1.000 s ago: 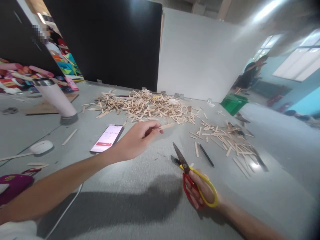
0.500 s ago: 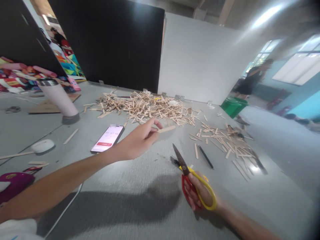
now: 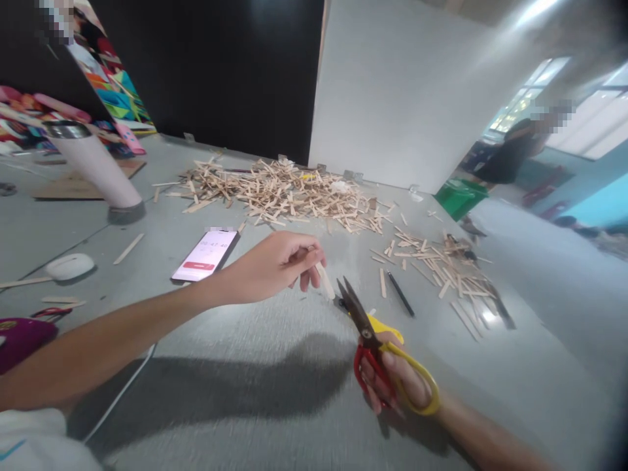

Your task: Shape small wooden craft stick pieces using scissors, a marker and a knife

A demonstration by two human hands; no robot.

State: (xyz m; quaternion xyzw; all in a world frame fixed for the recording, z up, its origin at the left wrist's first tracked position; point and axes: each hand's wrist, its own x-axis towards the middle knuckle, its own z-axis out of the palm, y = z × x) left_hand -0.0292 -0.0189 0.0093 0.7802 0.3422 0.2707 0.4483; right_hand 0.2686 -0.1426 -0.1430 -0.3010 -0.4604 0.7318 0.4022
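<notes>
Between its fingertips my left hand point(image 3: 289, 265) pinches a wooden craft stick point(image 3: 326, 282), which slants down to the right. My right hand point(image 3: 392, 376) has its fingers through the red and yellow handles of a pair of scissors point(image 3: 360, 317). The blades are slightly parted and point up and left, with their tips close to the stick's lower end but apart from it. Behind the scissors a yellow-handled cutter point(image 3: 385, 327) lies on the table, partly hidden.
Beyond my hands a big heap of craft sticks point(image 3: 279, 196) lies before the black and white panels. A smaller pile point(image 3: 441, 261) and a black pen point(image 3: 401, 294) are at the right. Leftward are a phone point(image 3: 206, 255), a tumbler point(image 3: 95, 167) and a mouse point(image 3: 69, 267).
My left hand has turned, so the stick swung from pointing right to pointing down toward the scissors. The scissor blades have parted a little. The view has shifted slightly.
</notes>
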